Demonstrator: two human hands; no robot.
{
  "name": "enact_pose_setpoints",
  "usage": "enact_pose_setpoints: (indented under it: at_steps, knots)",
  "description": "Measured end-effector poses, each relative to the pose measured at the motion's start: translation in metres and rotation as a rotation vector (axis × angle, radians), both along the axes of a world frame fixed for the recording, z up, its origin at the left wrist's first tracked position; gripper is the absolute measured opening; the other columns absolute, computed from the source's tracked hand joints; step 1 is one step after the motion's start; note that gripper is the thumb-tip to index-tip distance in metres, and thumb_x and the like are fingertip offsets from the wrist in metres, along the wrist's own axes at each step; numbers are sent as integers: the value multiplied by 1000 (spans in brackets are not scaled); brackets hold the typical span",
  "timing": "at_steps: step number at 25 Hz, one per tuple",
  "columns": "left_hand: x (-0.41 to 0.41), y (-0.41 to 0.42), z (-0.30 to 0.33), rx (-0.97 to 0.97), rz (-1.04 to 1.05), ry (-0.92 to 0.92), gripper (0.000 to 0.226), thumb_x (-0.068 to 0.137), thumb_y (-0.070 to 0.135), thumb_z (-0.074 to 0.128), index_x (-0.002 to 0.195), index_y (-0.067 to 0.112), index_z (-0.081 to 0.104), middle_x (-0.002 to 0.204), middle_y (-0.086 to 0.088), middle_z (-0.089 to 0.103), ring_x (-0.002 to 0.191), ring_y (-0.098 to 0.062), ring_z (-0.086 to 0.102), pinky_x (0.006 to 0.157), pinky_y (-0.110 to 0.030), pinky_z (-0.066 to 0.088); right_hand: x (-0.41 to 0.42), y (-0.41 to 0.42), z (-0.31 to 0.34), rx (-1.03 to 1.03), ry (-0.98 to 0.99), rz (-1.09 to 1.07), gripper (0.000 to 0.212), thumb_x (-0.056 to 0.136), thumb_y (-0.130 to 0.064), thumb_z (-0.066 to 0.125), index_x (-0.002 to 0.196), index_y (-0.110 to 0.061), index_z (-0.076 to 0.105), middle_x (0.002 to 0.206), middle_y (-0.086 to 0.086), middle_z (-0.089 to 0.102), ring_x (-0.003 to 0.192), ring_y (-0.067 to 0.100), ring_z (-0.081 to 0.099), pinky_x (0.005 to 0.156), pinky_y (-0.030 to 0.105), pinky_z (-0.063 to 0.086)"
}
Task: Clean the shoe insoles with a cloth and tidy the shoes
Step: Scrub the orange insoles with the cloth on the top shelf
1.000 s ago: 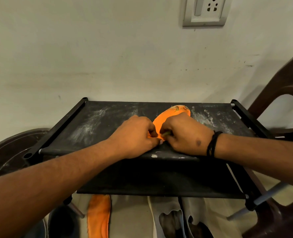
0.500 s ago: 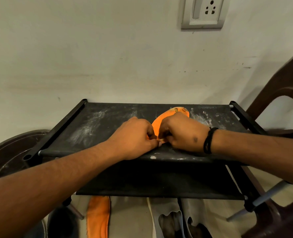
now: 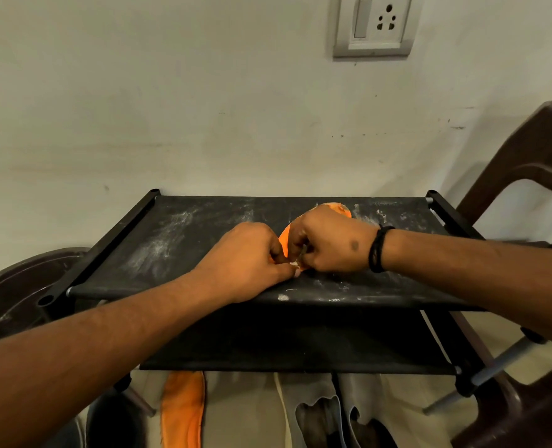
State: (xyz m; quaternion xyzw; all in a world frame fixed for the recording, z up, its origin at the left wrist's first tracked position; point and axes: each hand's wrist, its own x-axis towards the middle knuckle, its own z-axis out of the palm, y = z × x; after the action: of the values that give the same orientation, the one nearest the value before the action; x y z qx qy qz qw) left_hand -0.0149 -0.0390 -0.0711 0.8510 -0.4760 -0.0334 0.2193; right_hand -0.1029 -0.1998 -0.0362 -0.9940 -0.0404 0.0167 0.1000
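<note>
Pinching the near end of the orange insole (image 3: 341, 208) on the dusty rack shelf (image 3: 171, 240), we curl both left hand (image 3: 248, 257) and right hand (image 3: 329, 244) closed, its toe pointing toward 1 o'clock.

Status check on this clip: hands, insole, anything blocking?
Left hand and right hand both pinching orange insole on dusty top shelf. No cloth visible. Nothing blocking.

Orange insole (image 3: 338, 209) flat on dusty shelf (image 3: 184, 240) (mostly hidden)

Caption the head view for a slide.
Both hands, left hand and right hand, work an orange insole on a dusty black rack shelf.
</note>
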Motion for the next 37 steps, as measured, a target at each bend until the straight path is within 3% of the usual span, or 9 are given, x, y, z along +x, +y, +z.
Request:
enact_pose_setpoints:
  at_steps: [7,10,13,19,24,26,30,34,37]
  knots:
    - [-1,-1,4,50,32,1,31,82,57,73,75,27,79,90,6,77,84,-10,70,76,-38,58,30,-28,-6,-112,-77,-161,19,87,-10,64,100,-13,77,106,3,72,97,19,64,81,25,50]
    - [-2,1,5,84,19,-36,32,84,57,70,74,27,78,78,3,75,68,-10,66,62,-31,52,17,-8,-4,36,-26,-120,15,83,-11,67,90,-17,78,75,-13,65,68,1,58,59,5,39]
    - [-4,0,7,118,35,-87,34,85,58,68,76,27,78,66,4,68,58,-10,60,55,-27,42,13,-4,-3,118,-6,-94,14,78,-11,70,85,-20,79,65,-15,62,58,1,55,49,4,37]
    - [-7,0,8,106,45,-138,36,87,63,64,86,31,80,92,10,77,76,-6,68,72,-35,59,43,-25,-3,-42,-127,-280,15,84,-8,66,93,-10,77,100,9,74,91,24,67,79,29,54]
    - [-8,2,12,157,45,-186,35,87,64,62,86,33,80,65,6,68,57,-8,59,58,-30,52,27,3,-7,169,-20,-189,11,78,-6,72,82,-14,78,55,-20,58,54,-10,56,45,4,36]
    - [-6,-1,12,169,32,-196,37,88,63,61,88,32,80,72,5,72,60,-8,61,60,-30,53,30,-5,-8,70,-66,-149,14,82,-8,68,89,-14,78,70,-14,66,67,-3,62,57,4,41]
    - [-4,-4,11,188,-4,-198,43,90,64,58,84,27,80,90,5,77,61,-8,63,58,-28,52,44,-30,-7,-68,-166,-273,18,87,-7,62,97,-11,77,104,8,73,96,24,67,85,30,53]
    - [-8,-1,16,216,-3,-206,43,91,59,61,66,24,68,54,5,56,49,-9,49,50,-27,33,35,-2,-6,-8,-100,-180,17,85,-8,62,91,-11,77,90,-4,71,77,6,63,62,6,41]
    - [-8,-1,18,218,19,-206,44,91,58,61,65,24,65,50,5,50,49,-10,48,50,-27,32,31,5,-9,19,-50,-106,14,85,-9,64,90,-12,77,83,-8,66,65,1,54,56,5,34]
